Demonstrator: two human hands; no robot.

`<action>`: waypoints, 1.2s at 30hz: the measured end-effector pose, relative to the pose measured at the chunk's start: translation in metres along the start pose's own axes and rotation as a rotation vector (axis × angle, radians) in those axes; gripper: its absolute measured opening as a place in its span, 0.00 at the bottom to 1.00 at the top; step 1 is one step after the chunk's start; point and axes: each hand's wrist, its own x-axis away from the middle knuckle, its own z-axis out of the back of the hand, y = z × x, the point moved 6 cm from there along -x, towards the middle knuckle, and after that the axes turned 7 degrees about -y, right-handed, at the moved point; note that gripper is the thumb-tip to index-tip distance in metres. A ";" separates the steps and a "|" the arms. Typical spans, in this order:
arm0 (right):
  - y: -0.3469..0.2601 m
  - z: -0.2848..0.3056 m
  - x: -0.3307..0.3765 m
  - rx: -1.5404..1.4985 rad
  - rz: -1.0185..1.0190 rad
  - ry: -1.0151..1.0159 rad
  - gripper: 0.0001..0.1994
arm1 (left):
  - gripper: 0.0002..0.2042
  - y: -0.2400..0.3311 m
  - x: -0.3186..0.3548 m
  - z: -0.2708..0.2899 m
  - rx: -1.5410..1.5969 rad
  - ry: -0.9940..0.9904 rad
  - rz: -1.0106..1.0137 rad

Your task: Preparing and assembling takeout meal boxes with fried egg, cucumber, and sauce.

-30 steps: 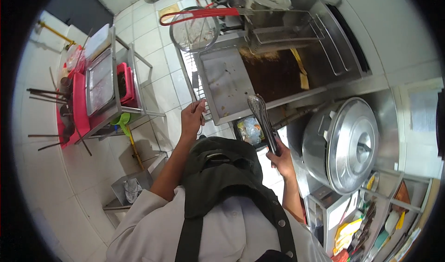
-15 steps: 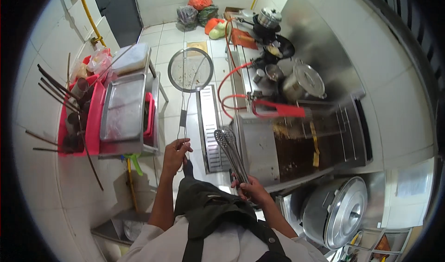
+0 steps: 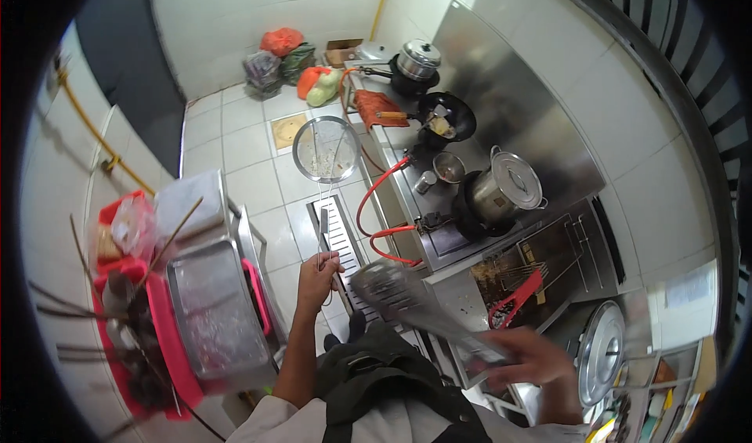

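My left hand (image 3: 318,275) is closed round the wire handle of a round mesh strainer (image 3: 325,151), which hangs out ahead over the tiled floor with small crumbs on its mesh. Smeared by motion, my right hand (image 3: 525,357) grips a pair of metal tongs (image 3: 407,298). Their perforated heads point away to the left, above the floor drain and beside the cooker's corner. Nearest the right hand stands a large lidded pot (image 3: 601,353). A red-handled wire tool (image 3: 521,296) lies over the brown, greasy cooking well (image 3: 489,282).
Along the right run a lidded steel pot (image 3: 505,184), a wok (image 3: 450,122) and red gas hoses (image 3: 364,200). At left, a metal tray (image 3: 215,306) and a pink bin (image 3: 157,341) with sticks occupy a table. Bags (image 3: 280,63) sit by the far wall; a drain grate (image 3: 337,220) crosses the floor.
My right hand has swung outward to the right with the tongs, which now blur. The view has turned, shifting the surroundings. The left hand still holds the strainer.
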 end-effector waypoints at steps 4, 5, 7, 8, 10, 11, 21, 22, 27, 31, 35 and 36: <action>-0.032 0.079 0.041 -0.020 0.177 0.470 0.23 | 0.14 0.027 -0.082 -0.019 -0.063 -0.077 0.035; -0.036 0.092 0.039 -0.037 0.192 0.499 0.23 | 0.15 0.035 -0.101 -0.025 -0.060 -0.093 0.044; -0.044 0.128 0.044 -0.068 0.275 0.745 0.19 | 0.15 0.046 -0.133 -0.035 -0.093 -0.140 0.053; -0.049 0.146 0.040 -0.098 0.290 0.785 0.19 | 0.15 0.051 -0.153 -0.039 -0.095 -0.154 0.053; -0.055 0.177 0.029 -0.005 0.089 0.833 0.15 | 0.15 0.064 -0.185 -0.043 -0.092 -0.185 0.064; -0.060 0.198 0.021 -0.036 0.103 0.858 0.15 | 0.15 0.071 -0.202 -0.042 -0.124 -0.211 0.062; -0.005 0.371 -0.117 -0.035 -0.311 0.816 0.16 | 0.16 0.091 -0.369 -0.026 -0.143 -0.316 0.131; 0.002 0.388 -0.137 -0.044 -0.319 0.849 0.17 | 0.16 0.096 -0.386 -0.024 -0.152 -0.340 0.142; 0.048 0.482 -0.274 -0.203 -0.250 0.912 0.18 | 0.14 0.115 -0.463 0.012 -0.154 -0.424 0.213; 0.108 0.538 -0.349 -0.205 -0.367 1.136 0.18 | 0.13 0.145 -0.505 0.033 -0.158 -0.485 0.262; 0.127 0.569 -0.390 -0.188 -0.446 1.239 0.19 | 0.14 0.157 -0.543 0.062 -0.237 -0.500 0.334; 0.131 0.572 -0.397 -0.197 -0.458 1.238 0.19 | 0.14 0.159 -0.553 0.066 -0.243 -0.496 0.339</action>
